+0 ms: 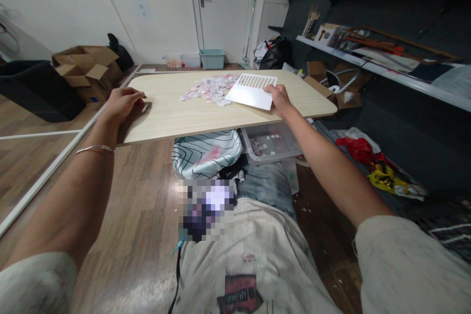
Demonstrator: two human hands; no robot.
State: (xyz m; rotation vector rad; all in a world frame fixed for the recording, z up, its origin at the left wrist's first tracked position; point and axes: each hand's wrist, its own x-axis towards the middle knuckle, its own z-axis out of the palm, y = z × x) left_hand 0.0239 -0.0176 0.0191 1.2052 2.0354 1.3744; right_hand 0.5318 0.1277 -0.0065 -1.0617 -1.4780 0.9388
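Note:
My right hand (279, 99) grips the near corner of a flat white plastic board with slots along its far edge (252, 90), held low over the light wooden tabletop (176, 115). The board's left edge touches a heap of small white and pink paper scraps (211, 89) at the middle of the table. My left hand (123, 102) rests on the table's left edge, fingers curved and flat on the wood, holding nothing. A thin bangle sits on my left wrist.
Under the table stands a clear plastic bin (270, 144) with paper scraps, beside a patterned cushion (206, 153). Open cardboard boxes (88, 68) and a black bin (35, 88) are at the left. Shelves (386, 66) with clutter line the right wall. A teal basket (212, 58) stands by the door.

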